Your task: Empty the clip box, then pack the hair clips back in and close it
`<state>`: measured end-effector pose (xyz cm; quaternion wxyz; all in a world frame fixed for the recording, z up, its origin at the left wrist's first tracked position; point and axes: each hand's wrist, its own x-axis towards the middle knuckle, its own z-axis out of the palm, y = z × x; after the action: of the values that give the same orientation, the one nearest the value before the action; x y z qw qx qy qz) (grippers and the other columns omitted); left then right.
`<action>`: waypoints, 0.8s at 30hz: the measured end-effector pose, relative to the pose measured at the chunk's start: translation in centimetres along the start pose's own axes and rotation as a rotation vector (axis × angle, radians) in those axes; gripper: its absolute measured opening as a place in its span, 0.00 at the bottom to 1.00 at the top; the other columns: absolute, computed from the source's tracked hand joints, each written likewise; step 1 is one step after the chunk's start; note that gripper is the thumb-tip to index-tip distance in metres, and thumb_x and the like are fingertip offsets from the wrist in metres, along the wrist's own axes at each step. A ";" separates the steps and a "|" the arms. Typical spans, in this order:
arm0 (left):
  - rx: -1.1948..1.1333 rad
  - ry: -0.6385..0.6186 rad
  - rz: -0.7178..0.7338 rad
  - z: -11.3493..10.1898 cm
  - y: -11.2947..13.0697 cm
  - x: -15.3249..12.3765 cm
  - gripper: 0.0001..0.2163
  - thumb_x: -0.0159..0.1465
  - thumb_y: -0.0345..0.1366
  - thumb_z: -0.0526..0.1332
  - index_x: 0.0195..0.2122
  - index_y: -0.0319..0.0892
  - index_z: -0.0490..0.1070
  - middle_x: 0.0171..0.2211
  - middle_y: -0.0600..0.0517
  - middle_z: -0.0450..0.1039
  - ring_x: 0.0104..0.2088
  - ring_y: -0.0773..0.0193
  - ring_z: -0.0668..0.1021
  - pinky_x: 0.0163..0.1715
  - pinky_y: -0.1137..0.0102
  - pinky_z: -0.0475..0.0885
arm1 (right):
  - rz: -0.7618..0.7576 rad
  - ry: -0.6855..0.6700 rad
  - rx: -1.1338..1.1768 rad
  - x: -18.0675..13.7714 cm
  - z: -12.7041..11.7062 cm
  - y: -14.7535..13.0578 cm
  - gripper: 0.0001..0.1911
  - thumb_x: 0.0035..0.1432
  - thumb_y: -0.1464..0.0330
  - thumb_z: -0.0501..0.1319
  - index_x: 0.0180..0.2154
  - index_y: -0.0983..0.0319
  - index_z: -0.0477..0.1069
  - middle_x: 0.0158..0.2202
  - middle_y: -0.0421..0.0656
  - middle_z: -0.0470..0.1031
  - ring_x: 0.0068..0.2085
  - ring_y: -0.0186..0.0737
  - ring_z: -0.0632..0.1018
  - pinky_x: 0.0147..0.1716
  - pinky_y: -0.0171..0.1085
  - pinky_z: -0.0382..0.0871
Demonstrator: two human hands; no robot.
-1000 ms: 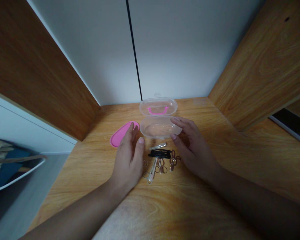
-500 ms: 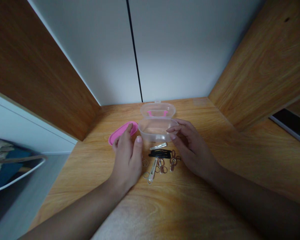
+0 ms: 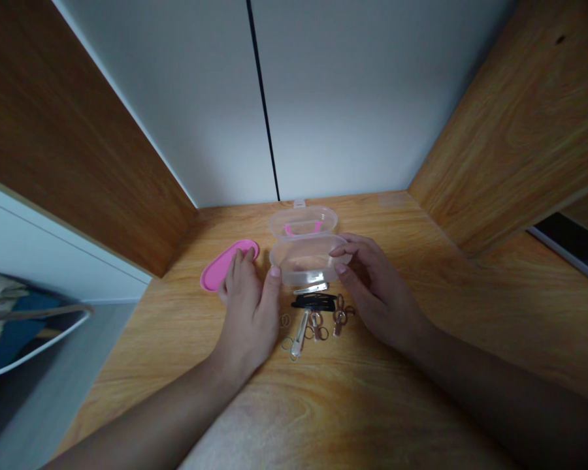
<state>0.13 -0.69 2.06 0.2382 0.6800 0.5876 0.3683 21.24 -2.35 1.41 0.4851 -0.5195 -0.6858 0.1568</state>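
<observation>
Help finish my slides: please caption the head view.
Right hand holds an open clear box, left hand touches a pink tray, and hair clips lie between the hands.

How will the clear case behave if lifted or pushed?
The clear case is probably light and slightly flexible: it looks thin-walled and translucent. Its lid lies open behind, so may swing when lifted. Its smooth, glossy plastic might slide easily.

The box (image 3: 294,278) looks glossy plastic, the silver clip (image 3: 313,288) metal, the tabletop (image 3: 323,405) wood.

Hair clips (image 3: 300,333) on wooden tabletop (image 3: 333,398)
</observation>
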 end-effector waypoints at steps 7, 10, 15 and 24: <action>0.054 0.031 0.138 0.2 -0.1 -0.6 0.29 0.72 0.52 0.47 0.67 0.39 0.54 0.69 0.35 0.55 0.71 0.42 0.53 0.67 0.37 0.46 | 0.008 0.053 -0.006 0.1 -0.2 -0.2 0.09 0.68 0.67 0.55 0.49 0.54 0.68 0.57 0.47 0.68 0.63 0.48 0.67 0.63 0.57 0.62; 0.066 0.054 0.233 0.2 0.1 -0.9 0.26 0.72 0.49 0.49 0.67 0.40 0.53 0.68 0.35 0.55 0.71 0.44 0.55 0.67 0.39 0.48 | 0.002 0.061 0.000 0.1 -0.3 -0.2 0.10 0.68 0.67 0.56 0.49 0.54 0.68 0.57 0.47 0.68 0.62 0.48 0.68 0.63 0.57 0.63; 0.061 -0.010 0.358 0.1 0.1 -0.9 0.27 0.71 0.43 0.54 0.68 0.44 0.49 0.67 0.37 0.57 0.68 0.44 0.59 0.65 0.42 0.55 | 0.009 0.051 -0.018 0.1 -0.3 -0.2 0.13 0.66 0.67 0.58 0.52 0.53 0.68 0.59 0.48 0.67 0.64 0.49 0.67 0.62 0.58 0.64; 0.050 -0.035 0.382 0.2 0.0 -0.7 0.30 0.67 0.37 0.59 0.69 0.45 0.49 0.67 0.39 0.59 0.66 0.43 0.63 0.63 0.42 0.58 | 0.001 0.036 -0.021 0.0 0.0 0.2 0.24 0.67 0.67 0.58 0.63 0.49 0.61 0.67 0.46 0.63 0.67 0.50 0.64 0.59 0.59 0.69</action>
<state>0.29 -1.33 1.77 0.1571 0.7913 0.4525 0.3801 21.38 -2.33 1.29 0.4920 -0.5278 -0.6780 0.1405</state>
